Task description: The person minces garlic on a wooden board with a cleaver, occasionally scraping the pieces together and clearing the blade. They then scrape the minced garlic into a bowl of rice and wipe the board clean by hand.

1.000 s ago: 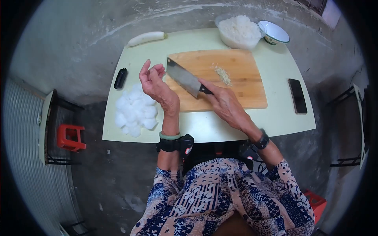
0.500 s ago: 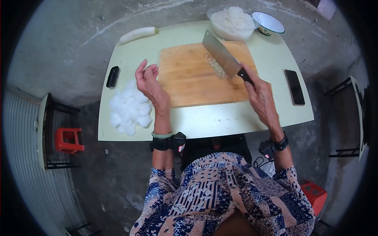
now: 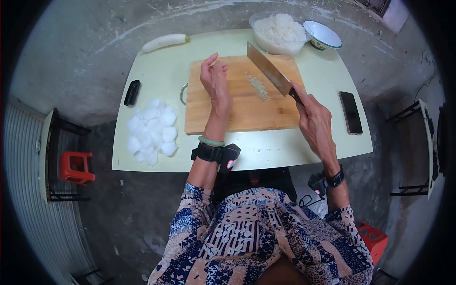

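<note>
My right hand (image 3: 314, 118) is wrapped round the black handle of a cleaver (image 3: 269, 70), whose broad blade points up and left over the wooden cutting board (image 3: 209, 114). Just left of the blade lies a small strip of finely chopped pale pieces (image 3: 259, 88), perhaps garlic. My left hand (image 3: 216, 80) hovers above the board's left part, empty, with fingers loosely bent and apart. White round slices (image 3: 153, 132) form a pile on the table to the left of the board.
At the back left lies a whole white radish (image 3: 165, 42). A clear bowl of white shreds (image 3: 279, 33) and a white bowl (image 3: 323, 35) stand at the back right. A phone (image 3: 350, 113) lies at right, a black object (image 3: 132, 92) at left.
My left hand has moved right, from beside the board's left edge to over the board, uncovering a metal handle there. The cleaver's blade has shifted slightly, and the chopped strip shows more fully.
</note>
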